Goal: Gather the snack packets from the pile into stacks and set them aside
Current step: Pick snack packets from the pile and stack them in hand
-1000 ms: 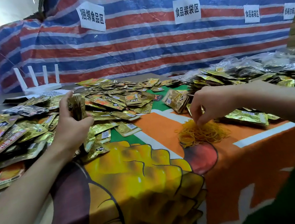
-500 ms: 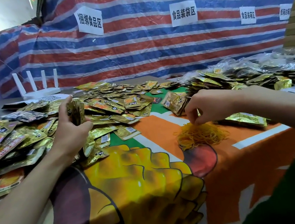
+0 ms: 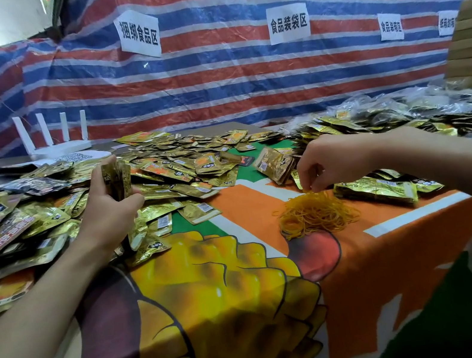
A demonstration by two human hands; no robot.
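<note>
In the head view, the left hand [image 3: 108, 211] is gripping a small stack of packets [image 3: 117, 180] upright, with the thumb on one flat side and the curled fingers on the other. It is holding the stack just above the near edge of the loose pile [image 3: 181, 163], which is covering the left and far part of the tablecloth [image 3: 382, 247].

The right hand [image 3: 335, 159] is hanging over the heap of rubber bands [image 3: 313, 214], with the fingertips drawn together and pointing down. I cannot tell if a band is already between them. Finished bundles [image 3: 375, 189] are lying to the right.

The packets are looking light, thin and glossy, so I am judging that they are sliding easily against each other. It seems best to squeeze the stack across its flat faces near the middle, so that no packet is slipping out.
</note>
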